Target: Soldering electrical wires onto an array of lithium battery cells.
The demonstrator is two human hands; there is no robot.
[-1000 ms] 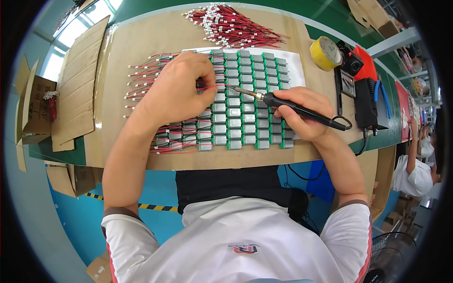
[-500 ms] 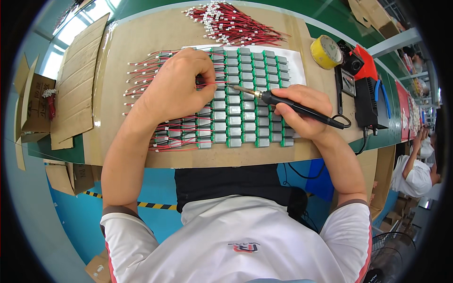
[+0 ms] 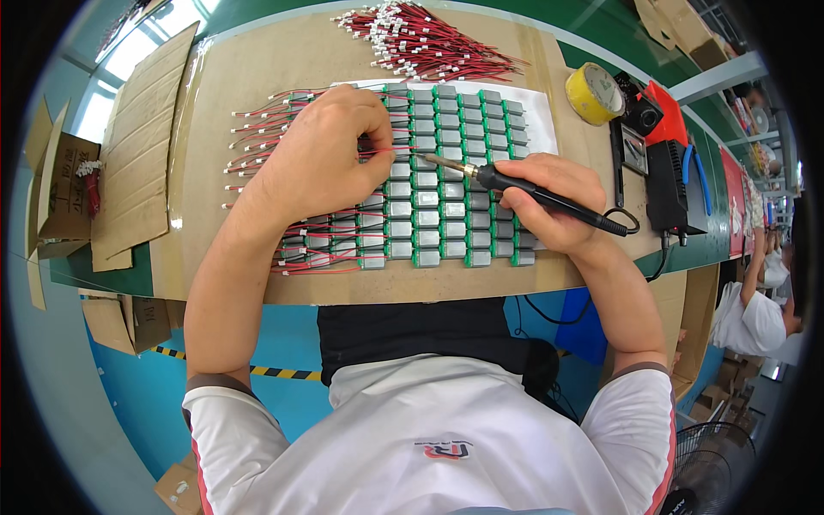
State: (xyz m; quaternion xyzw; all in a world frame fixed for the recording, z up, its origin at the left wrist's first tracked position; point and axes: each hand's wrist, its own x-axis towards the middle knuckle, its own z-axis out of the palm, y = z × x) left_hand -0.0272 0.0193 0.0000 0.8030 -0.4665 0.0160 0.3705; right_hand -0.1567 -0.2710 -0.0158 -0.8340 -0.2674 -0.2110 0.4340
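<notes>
My right hand (image 3: pixel 554 202) grips the black handle of a soldering iron (image 3: pixel 549 202), its metal tip pointing left over the columns of small grey blocks with green ends (image 3: pixel 425 199). In a pinch, the thumb and forefinger of my left hand (image 3: pixel 336 154) hold a thin red wire (image 3: pixel 402 149), whose end reaches close to the iron's tip. Whether tip and wire touch is too small to tell. More red and black wires with white plugs (image 3: pixel 330 259) run left from the leftmost blocks, partly covered by my left hand.
A heap of red wires with white plugs (image 3: pixel 421 43) lies at the back. Yellow tape (image 3: pixel 594 93), a black box-shaped unit (image 3: pixel 676 184) and blue-handled pliers (image 3: pixel 699 180) are at right. Cardboard sheets (image 3: pixel 142 146) stand at left. Another person (image 3: pixel 751 318) sits far right.
</notes>
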